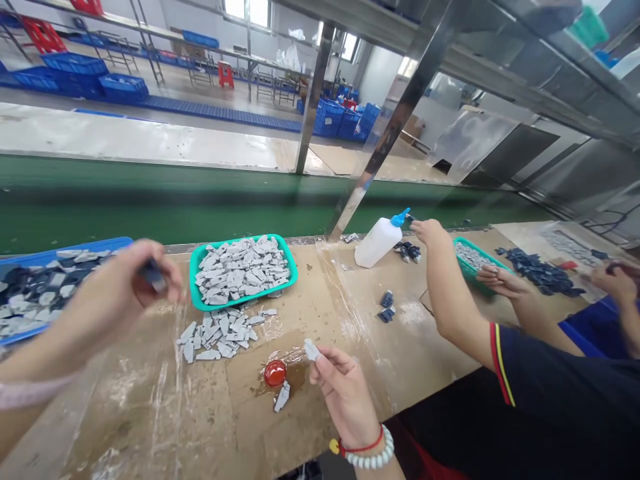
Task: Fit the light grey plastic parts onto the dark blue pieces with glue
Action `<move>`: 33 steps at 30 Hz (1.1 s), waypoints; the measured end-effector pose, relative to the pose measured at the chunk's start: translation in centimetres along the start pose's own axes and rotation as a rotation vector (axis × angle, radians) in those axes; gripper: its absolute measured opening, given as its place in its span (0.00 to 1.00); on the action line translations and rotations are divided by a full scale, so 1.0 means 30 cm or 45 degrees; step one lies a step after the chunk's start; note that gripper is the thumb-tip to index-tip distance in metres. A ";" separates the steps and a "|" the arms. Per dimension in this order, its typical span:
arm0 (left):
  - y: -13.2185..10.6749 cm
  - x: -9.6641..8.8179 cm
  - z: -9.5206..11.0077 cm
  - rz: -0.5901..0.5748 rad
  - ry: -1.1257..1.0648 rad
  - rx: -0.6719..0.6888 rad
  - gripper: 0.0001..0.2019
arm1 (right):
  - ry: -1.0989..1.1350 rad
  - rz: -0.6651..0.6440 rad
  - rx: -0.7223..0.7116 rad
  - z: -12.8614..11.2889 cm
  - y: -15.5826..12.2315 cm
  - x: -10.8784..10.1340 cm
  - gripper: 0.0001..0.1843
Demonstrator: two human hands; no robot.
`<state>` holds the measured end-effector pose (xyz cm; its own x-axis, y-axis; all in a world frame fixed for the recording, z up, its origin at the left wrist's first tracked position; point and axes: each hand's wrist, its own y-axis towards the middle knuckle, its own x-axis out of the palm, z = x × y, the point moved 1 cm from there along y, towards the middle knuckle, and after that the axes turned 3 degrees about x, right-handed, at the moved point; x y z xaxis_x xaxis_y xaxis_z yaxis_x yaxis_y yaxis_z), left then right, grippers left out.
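Observation:
My left hand point(117, 287) is raised over the bench near the blue tray point(65, 253), fingers pinched on a small dark plastic part point(153, 275). My right hand point(340, 387), with a bead bracelet at the wrist, pinches a small grey plastic piece point(311, 349) above the bench. A red cap of liquid point(275, 373) sits just left of it, with one grey piece point(281, 397) lying beside the cap. A loose pile of grey pieces point(220, 331) lies in front of the green tray point(197, 267), which is heaped with more grey pieces.
The blue tray at left holds mixed grey and dark parts. A co-worker at right, in a dark sleeve, reaches an arm point(445, 293) toward a white squeeze bottle point(380, 239); a second green tray point(473, 263) and dark parts point(540, 272) lie there. A green conveyor belt point(150, 200) runs behind.

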<state>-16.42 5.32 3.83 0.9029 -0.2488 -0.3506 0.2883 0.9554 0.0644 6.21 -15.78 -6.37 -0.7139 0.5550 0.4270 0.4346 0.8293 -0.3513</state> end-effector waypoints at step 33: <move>-0.538 0.334 -0.100 -0.108 -0.285 -0.278 0.15 | -0.852 -0.452 -1.156 0.064 -0.146 0.209 0.20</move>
<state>-12.99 -12.10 -3.53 0.9333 -0.3345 -0.1302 0.3120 0.9354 -0.1663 -1.22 -16.05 -3.75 -0.9015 0.3636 -0.2348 0.1924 0.8225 0.5353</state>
